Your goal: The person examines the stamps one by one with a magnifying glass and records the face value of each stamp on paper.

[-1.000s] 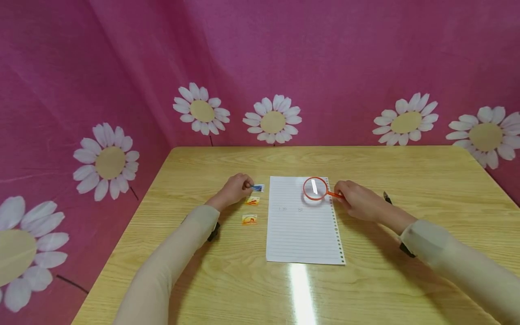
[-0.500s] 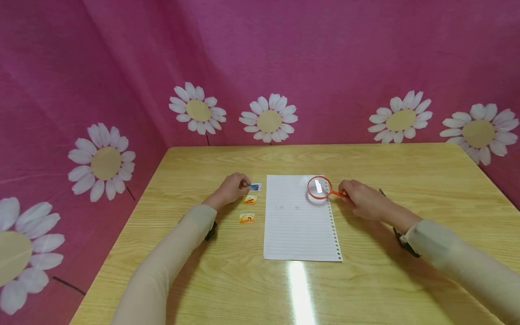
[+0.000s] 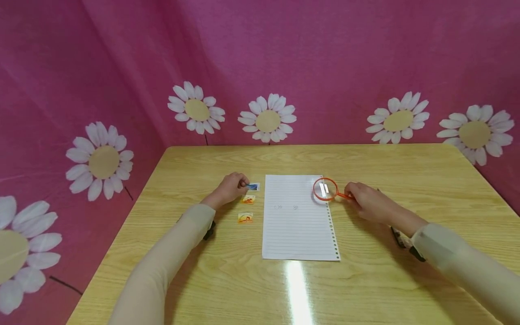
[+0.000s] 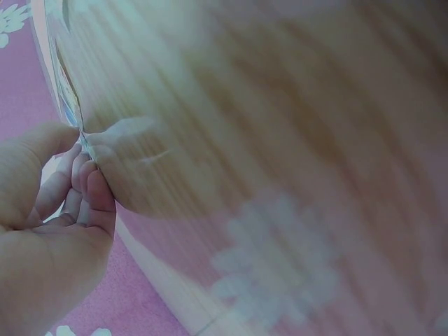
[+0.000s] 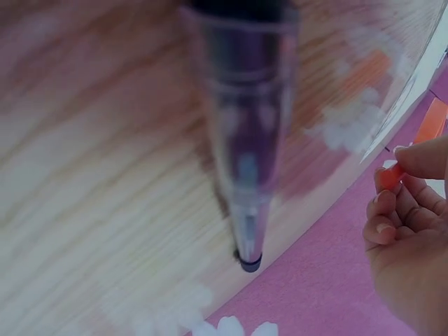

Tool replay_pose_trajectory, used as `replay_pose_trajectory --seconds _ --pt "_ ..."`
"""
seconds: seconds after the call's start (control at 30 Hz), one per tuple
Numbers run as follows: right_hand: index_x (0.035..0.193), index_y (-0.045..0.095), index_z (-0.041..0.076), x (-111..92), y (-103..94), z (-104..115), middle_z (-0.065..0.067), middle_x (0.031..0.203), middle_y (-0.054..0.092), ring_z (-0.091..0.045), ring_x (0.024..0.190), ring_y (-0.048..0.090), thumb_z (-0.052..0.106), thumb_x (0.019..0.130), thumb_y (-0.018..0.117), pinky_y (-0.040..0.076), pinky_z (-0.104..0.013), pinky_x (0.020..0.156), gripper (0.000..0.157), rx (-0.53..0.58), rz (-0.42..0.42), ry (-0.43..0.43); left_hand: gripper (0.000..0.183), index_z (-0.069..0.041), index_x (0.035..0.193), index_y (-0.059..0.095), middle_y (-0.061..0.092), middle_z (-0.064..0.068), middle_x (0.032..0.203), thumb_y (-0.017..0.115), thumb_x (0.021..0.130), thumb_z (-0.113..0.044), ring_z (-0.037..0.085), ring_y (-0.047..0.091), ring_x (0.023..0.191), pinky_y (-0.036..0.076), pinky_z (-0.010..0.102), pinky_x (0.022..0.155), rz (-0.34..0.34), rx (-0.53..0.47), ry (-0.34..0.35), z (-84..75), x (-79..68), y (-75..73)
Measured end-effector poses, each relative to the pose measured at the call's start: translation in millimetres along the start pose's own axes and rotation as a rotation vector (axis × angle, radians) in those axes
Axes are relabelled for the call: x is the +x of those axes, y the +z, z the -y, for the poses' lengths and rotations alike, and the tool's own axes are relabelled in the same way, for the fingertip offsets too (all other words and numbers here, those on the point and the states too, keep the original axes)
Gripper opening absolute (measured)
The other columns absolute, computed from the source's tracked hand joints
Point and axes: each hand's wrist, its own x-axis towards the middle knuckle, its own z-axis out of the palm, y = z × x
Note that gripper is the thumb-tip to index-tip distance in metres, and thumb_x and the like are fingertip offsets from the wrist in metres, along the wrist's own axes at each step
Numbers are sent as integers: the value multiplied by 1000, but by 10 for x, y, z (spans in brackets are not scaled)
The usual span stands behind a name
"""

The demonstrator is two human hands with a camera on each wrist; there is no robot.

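Note:
My left hand (image 3: 229, 187) is at the left of the table, thumb and fingertips pinching the left edge of a small blue postage stamp (image 3: 254, 186) with a white border. In the left wrist view that stamp is thin and nearly edge-on. Two yellow-and-red stamps (image 3: 248, 199) lie in a column below it. My right hand (image 3: 367, 201) grips the orange handle of a magnifying glass (image 3: 341, 195). Its round lens hovers over the upper right edge of a lined sheet of paper (image 3: 298, 234), which bears faint handwritten figures.
A clear-barrelled pen (image 5: 252, 161) with dark ends lies on the wooden table (image 3: 211, 289) beside my right hand, mostly hidden by the arm in the head view. A pink curtain (image 3: 325, 54) with white daisies hangs behind and at the left. Glare streaks the front.
My right hand has moved the magnifying glass slightly right, toward the punched edge of the sheet. My left hand stays at the blue stamp. The head view has shifted a little.

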Motion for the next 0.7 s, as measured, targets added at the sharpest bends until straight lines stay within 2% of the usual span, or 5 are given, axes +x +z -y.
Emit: replay_pose_trajectory --seconds 0.2,0.43,0.7 --pt "100 54 0 -73 -11 -52 -8 82 60 -18 73 54 -5 83 66 50 -38 65 21 -5 4 24 13 0 106 61 56 14 103 59 96 -8 21 50 92 44 32 85 -1 0 1 -17 -9 -9" --pt "97 55 0 -140 -32 -95 -7 79 59 -16 69 53 -6 81 68 49 -36 61 21 -13 -28 -6 12 0 105 61 56 14 101 59 96 -8 21 49 90 43 32 84 -6 0 9 -19 -8 -10" --pt "97 55 -1 -223 -66 -127 -6 77 58 -15 68 52 -6 81 68 48 -36 60 22 -21 -19 20 13 0 106 60 55 13 102 58 97 -9 20 48 90 43 31 82 6 -17 4 2 -4 -10"
